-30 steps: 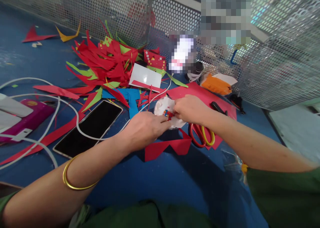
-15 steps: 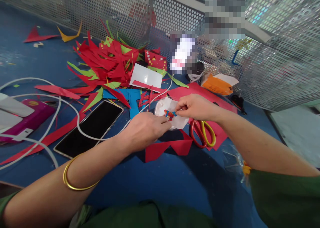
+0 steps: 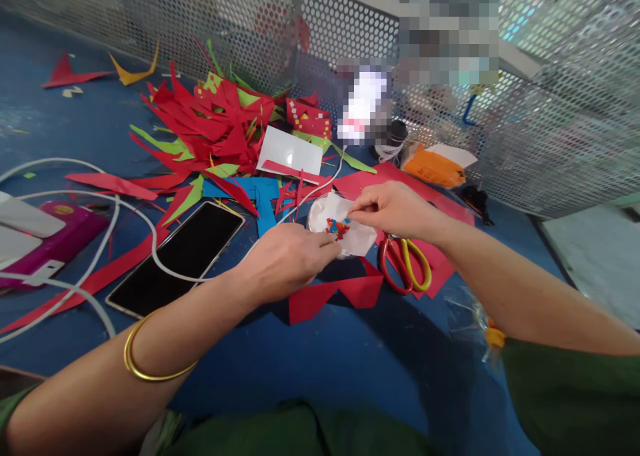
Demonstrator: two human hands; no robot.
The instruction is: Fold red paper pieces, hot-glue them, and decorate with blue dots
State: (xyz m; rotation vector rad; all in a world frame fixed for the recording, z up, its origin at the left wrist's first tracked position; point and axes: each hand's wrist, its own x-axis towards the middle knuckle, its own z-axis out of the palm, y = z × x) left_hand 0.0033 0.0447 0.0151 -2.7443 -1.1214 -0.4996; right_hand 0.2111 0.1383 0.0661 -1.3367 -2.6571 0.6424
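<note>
Small red, blue and orange paper pieces (image 3: 336,227) lie in a cluster on a sheet of white paper (image 3: 361,241), which rests over a round whitish dish (image 3: 317,216). Low on the left of the sheet, my left hand (image 3: 293,255) has its fingers together, the tips at the paper's edge; the thumb side is partly hidden. My right hand (image 3: 385,206) is closed in a pinch above the sheet, with a small blue bit (image 3: 347,221) at its fingertips. Scissors (image 3: 406,266) with red and yellow handles lie just right of the sheet.
Red and green paper scraps (image 3: 220,119) are heaped behind. A black-screened phone (image 3: 177,259) and a white cable (image 3: 155,243) lie to the left, beside a purple box (image 3: 70,233). Perforated metal panels (image 3: 240,29) stand at the back; an orange packet (image 3: 435,166) is at right.
My right hand has lifted slightly and drawn a little away from the coloured cluster. My left hand stays at the paper's edge. The view has shifted slightly.
</note>
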